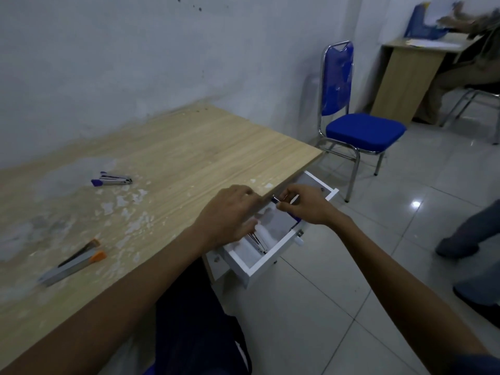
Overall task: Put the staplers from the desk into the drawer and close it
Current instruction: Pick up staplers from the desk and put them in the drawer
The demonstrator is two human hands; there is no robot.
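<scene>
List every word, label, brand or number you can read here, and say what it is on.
None can be read. The purple stapler and the orange stapler on the desk show no legible marking. The papers on the far desk are too blurred.

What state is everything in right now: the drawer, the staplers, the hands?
Drawer: pulled open, at least one stapler inside.
Purple stapler: lying on the desk, untouched.
Orange stapler: lying on the desk, untouched.
Blue stapler: held over the drawer.
Right hand: gripping the blue stapler.
Left hand: at the drawer, grip unclear.
Blue chair: unoccupied.
</scene>
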